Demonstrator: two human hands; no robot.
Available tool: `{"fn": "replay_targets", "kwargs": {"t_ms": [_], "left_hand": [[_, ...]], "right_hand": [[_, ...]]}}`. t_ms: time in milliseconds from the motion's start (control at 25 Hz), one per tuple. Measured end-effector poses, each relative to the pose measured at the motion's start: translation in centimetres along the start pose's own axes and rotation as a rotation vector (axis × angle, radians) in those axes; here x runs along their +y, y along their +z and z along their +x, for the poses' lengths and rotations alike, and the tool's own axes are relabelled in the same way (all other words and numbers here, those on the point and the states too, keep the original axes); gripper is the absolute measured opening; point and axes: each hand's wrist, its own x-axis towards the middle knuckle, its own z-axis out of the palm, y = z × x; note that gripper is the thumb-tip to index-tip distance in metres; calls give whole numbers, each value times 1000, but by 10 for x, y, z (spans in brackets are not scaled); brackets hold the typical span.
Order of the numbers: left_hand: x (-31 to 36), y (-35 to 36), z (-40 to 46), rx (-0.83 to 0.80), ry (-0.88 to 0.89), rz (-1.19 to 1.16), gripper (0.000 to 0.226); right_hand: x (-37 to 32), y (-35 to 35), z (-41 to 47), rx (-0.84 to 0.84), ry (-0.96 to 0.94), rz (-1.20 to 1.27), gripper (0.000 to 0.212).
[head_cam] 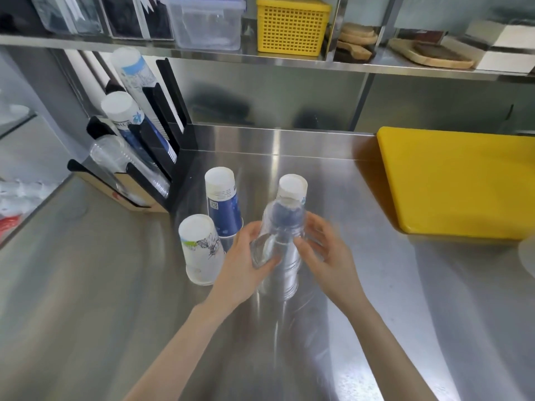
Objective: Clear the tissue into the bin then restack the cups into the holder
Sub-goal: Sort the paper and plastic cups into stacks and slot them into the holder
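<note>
Between both sets of fingers, a stack of clear cups point(279, 250) stands inverted on the table point(376, 285). Left hand point(246, 256) grasps its left side; right hand point(324, 253) touches its right side, fingers loosely curled. Beyond the fingers stand blue cups point(224, 204) and point(292, 188); left, a white cup point(201, 250). The holder point(162, 134) sits far left.

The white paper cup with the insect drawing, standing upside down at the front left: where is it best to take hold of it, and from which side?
Grip the white paper cup with the insect drawing around its narrow upper wall, just below the closed base, coming from above and its left. It stands inverted and tapers upward, and the blue paper cup and the left hand crowd its right side.
</note>
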Motion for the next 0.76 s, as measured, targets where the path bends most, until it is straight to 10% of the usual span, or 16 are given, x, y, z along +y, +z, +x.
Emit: {"fn": "replay_targets", "kwargs": {"t_ms": [760], "left_hand": [[-47, -4, 12, -340, -161, 275, 58]], "right_hand": [[41, -3, 9, -64, 194, -61, 31]]}}
